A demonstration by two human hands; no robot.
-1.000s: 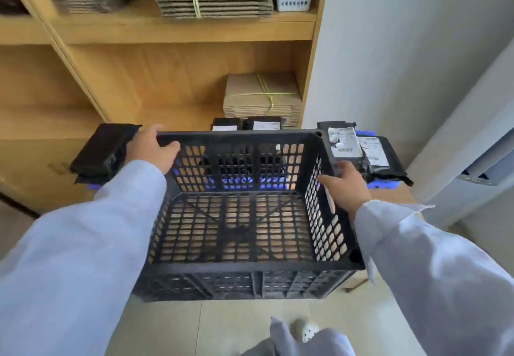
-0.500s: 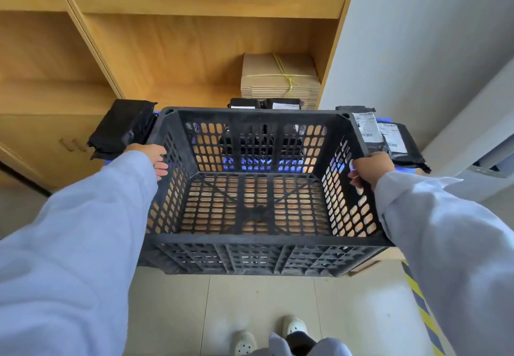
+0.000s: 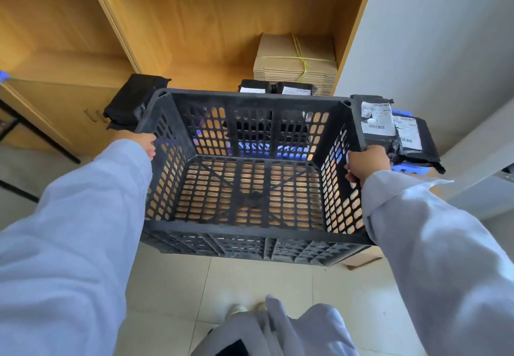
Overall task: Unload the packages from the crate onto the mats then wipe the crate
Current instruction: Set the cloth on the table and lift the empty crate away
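Nearest the camera, the black perforated crate (image 3: pixel 250 183) hangs in the air between both sleeves, its near wall over the pale floor tiles (image 3: pixel 250 286) and over the person's shoes, its far rim level with the front edge of the wooden unit's counter (image 3: pixel 69 69). The left hand (image 3: pixel 141 144) grips the crate's left wall just under the rim, fingers curled round to the outside; the right hand (image 3: pixel 367 164) grips the right wall the same way, fingertips hooked into the side openings. The crate holds nothing: only the counter and floor show through its slotted bottom, so the unloading looks finished and the wiping is what remains. Beyond it the packages lie on the counter: a black bundle (image 3: pixel 130 100) at the crate's far left corner, two labelled black packages (image 3: pixel 278 89) behind the far rim, and two more labelled packages (image 3: pixel 395 133) by the far right corner, resting on a blue mat (image 3: pixel 409 168) whose edge shows just past the right hand. Against a second ago, both hands have slid from the rim's top corners down to the side walls, and the crate has come away from the counter toward the body and sits lower in view; the packages have stayed where they were. A tied stack of flat cardboard (image 3: pixel 294 63) sits at the back.
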